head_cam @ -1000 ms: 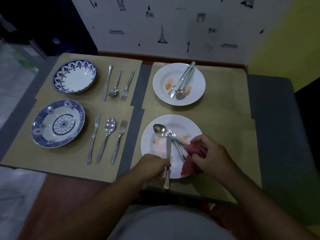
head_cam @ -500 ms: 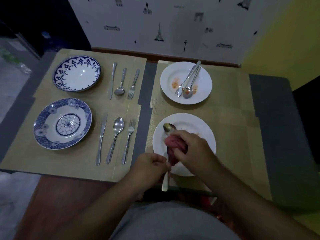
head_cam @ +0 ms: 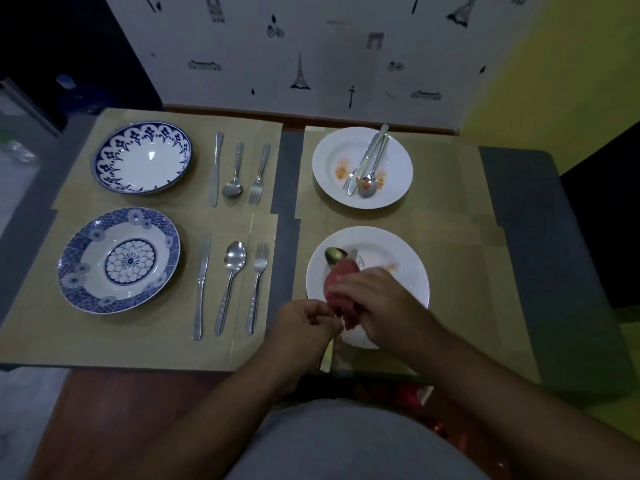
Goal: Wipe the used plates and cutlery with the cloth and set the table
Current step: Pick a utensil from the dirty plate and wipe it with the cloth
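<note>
While the left hand (head_cam: 304,320) grips a knife (head_cam: 327,358) and the right hand (head_cam: 377,303) pinches the cloth (head_cam: 341,273) around it over the near plate (head_cam: 414,282), the dirty plate (head_cam: 329,157) beyond is unwiped; the blue plates (head_cam: 119,259) to its left look set.

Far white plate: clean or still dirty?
Dirty. The far white plate shows orange smears, and used cutlery lies piled on it.

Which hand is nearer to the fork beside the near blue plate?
Left. The left hand is just right of the fork; the right hand, with the cloth, is farther right over the white plate.
</note>
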{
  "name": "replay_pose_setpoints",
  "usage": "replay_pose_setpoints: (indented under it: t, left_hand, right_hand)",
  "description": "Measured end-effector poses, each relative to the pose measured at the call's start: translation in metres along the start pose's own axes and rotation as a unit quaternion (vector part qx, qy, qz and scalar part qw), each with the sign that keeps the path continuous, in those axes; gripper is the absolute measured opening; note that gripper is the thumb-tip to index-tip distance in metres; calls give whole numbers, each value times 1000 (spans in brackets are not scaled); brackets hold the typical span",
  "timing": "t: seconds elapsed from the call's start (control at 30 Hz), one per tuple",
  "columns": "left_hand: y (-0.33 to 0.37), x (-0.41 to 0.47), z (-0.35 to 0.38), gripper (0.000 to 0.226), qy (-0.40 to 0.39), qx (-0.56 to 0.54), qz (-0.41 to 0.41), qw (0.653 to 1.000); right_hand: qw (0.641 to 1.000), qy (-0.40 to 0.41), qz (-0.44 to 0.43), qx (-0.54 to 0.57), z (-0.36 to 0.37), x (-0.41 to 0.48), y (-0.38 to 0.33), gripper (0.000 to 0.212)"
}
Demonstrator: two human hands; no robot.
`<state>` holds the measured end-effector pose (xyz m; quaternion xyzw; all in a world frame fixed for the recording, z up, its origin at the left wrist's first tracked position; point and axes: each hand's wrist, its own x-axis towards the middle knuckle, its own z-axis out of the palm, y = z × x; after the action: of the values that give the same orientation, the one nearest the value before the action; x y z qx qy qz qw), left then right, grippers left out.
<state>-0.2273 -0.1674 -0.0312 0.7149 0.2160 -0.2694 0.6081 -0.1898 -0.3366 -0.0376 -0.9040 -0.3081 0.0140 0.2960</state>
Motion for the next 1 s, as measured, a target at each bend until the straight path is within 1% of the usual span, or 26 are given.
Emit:
replay_pose_setpoints:
  t: [0.03,0.07,0.13,0.2,0.27,0.33,0.43,0.53,0.67,0.73,0.83,0.9,1.0]
  left_hand:
    - [0,0,-1,16,0,5,4,1000]
    - [1,0,-2,14,-1,-3,4,1000]
    - [2,-1,-2,12,-7,-34,-4,999]
    - [3,-3,-1,13,-21,-43,-10,999]
    - [5,-5,1,17,-32,-44,-12,998]
    - [3,-2,2,20,-21,-45,-18,999]
    - [1,3,1,17,-5,-59,-45,997]
    - [2,5,0,14,5,-70,-42,997]
    - [3,13,1,15,18,-104,-70,992]
    - [3,16,2,16,9,-123,-85,989]
    - [4,18,5,16,-10,-140,-84,986]
    - [4,18,7,16,-19,-135,-80,987]
    - [4,15,10,16,-28,-105,-59,992]
  right_hand:
    - [1000,-5,-17,-5,1,-1,-2,33]
    - [1000,-9,-17,-6,0,1,0,34]
    - [1000,-1,30,1,-5,13,14,32]
    - [996,25,88,-9,-12,23,25,29]
    - [991,56,124,-16,-18,29,33,28]
    - [987,81,139,-13,-23,30,38,29]
    - [980,108,168,14,-27,25,42,29]
    - [977,92,186,49,-25,18,40,31]
    - [983,72,157,58,-21,13,25,32]
    - [990,64,118,37,-18,10,17,33]
    - [998,32,45,28,-11,3,8,33]
    - [1000,8,26,7,-6,0,7,35]
    - [1000,8,18,-8,-9,8,13,32]
